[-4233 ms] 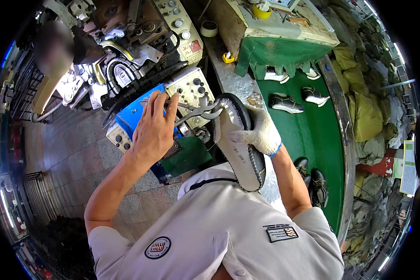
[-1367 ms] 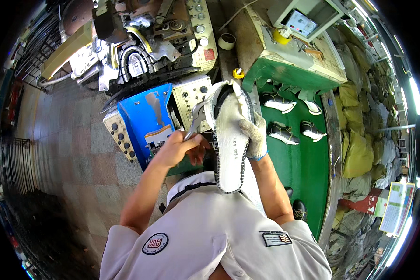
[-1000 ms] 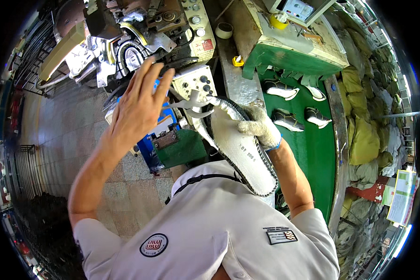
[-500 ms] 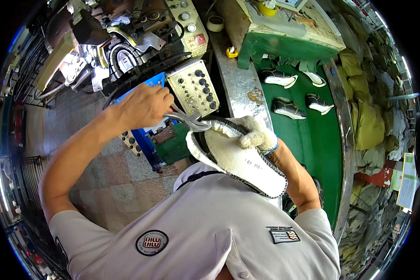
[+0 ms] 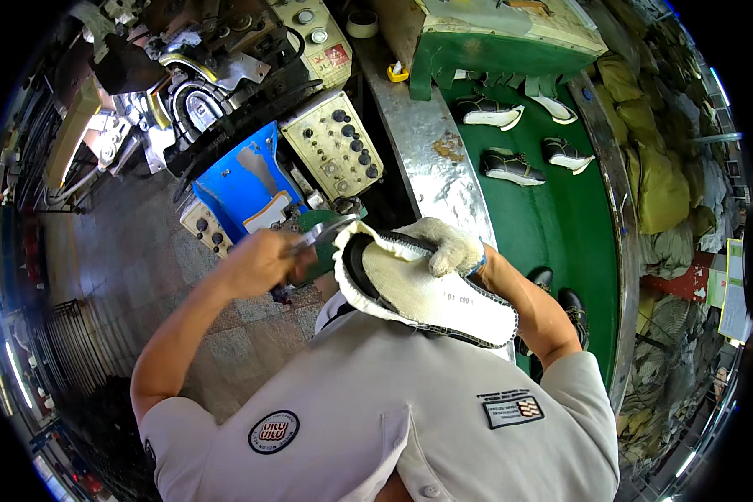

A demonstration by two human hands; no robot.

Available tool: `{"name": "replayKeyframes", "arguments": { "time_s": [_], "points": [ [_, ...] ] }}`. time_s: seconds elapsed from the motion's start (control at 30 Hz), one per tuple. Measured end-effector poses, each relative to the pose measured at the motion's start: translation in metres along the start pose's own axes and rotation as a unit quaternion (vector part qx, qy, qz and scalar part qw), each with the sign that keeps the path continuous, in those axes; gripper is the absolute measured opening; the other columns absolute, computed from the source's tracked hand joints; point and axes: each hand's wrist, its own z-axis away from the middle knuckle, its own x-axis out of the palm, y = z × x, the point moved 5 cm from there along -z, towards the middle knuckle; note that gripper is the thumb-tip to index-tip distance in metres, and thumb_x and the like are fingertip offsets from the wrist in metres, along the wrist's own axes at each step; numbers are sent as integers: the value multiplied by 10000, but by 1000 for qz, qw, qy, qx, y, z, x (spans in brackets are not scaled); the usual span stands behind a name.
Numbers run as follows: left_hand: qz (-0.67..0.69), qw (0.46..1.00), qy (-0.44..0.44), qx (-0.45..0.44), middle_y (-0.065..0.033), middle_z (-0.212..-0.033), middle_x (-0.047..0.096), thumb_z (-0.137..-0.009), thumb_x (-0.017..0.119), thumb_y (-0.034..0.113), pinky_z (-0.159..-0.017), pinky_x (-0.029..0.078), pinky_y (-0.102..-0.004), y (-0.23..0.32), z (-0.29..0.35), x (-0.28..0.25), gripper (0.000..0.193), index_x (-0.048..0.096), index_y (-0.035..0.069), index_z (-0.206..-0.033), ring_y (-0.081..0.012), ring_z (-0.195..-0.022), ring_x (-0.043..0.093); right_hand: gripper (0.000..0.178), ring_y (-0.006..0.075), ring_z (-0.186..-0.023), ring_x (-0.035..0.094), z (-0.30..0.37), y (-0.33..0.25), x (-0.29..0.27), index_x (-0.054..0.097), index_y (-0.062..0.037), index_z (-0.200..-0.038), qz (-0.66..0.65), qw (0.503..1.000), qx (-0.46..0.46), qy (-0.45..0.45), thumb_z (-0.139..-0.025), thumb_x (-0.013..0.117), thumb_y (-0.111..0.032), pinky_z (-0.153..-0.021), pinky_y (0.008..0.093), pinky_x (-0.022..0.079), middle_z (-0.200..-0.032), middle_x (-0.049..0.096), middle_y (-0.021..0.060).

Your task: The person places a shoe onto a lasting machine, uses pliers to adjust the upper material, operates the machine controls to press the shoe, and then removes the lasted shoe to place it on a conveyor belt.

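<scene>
In my bare left hand [image 5: 266,263], slightly blurred, are metal pliers [image 5: 330,227] with their jaws at the left end of a shoe upper. That shoe [image 5: 427,289] is sole-up in front of my chest. A white insole fills its underside, and a dark edge with pale, ruffled lining stands out around the left end. My right hand [image 5: 445,243], in a whitish knit glove, is wrapped over the far side of the shoe, thumb pressed on the insole. Whether the plier jaws grip the lining is not clear.
A machine [image 5: 201,109] stands at the upper left, near a cream control box [image 5: 333,142] and a blue tray [image 5: 247,171]. To the right, a green conveyor belt [image 5: 552,243] carries several black-and-white shoes [image 5: 510,166] beside a metal ledge [image 5: 448,180]. Cloth sacks [image 5: 661,188] are piled beyond.
My left hand and the pliers have come lower, from the shoe's far edge round to its left end. The right hand keeps its hold. The whole view has shifted slightly.
</scene>
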Motion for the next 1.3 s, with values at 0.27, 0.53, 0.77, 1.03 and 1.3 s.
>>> {"name": "replayKeyframes", "arguments": {
  "time_s": [0.27, 0.53, 0.77, 1.03, 1.3],
  "points": [
    [-567, 708, 266, 327, -223, -1436, 548, -825, 751, 91, -1128, 489, -482, 116, 45, -44, 549, 598, -32, -1338, -402, -1409, 492, 1157, 177, -1120, 637, -16, 0, 9, 599, 101, -1378, 56, 996, 40, -51, -534, 979, -593, -1004, 335, 507, -1243, 690, 134],
    [-632, 613, 212, 423, -219, -1234, 639, -850, 706, 202, -1007, 537, -470, 131, 12, -36, 349, 675, -29, -1109, -406, -1284, 581, 1168, 150, -1025, 623, -23, 4, 10, 599, 98, -1380, 118, 990, 33, -75, -535, 967, -622, -931, 307, 516, -1195, 692, 99],
    [-460, 831, -64, 305, -78, -780, 652, -798, 781, 235, -571, 475, -398, 55, -30, -20, 265, 594, 60, -733, -230, -706, 656, 1190, 127, -1026, 630, -7, 2, 17, 501, 95, -1460, 220, 965, -2, -140, -513, 1008, -416, -912, 297, 538, -1161, 695, 81],
    [21, 943, -316, -100, -107, -612, 537, -974, 671, 518, -435, 431, -425, 15, -32, 30, 540, 662, 2, -814, -227, -450, 525, 994, 138, -1038, 661, 17, 7, 24, 605, 49, -1323, 168, 971, 134, -106, -517, 1051, -325, -908, 306, 566, -1166, 718, 98],
    [336, 878, -327, -98, -106, -744, 689, -1028, 589, 531, -498, 530, -323, -11, -15, 76, 577, 676, -9, -846, -193, -570, 666, 685, 148, -912, 693, 23, 2, 15, 709, 22, -1149, 80, 984, 144, -64, -579, 1021, -195, -801, 322, 587, -1007, 753, 84]
  ]
}}
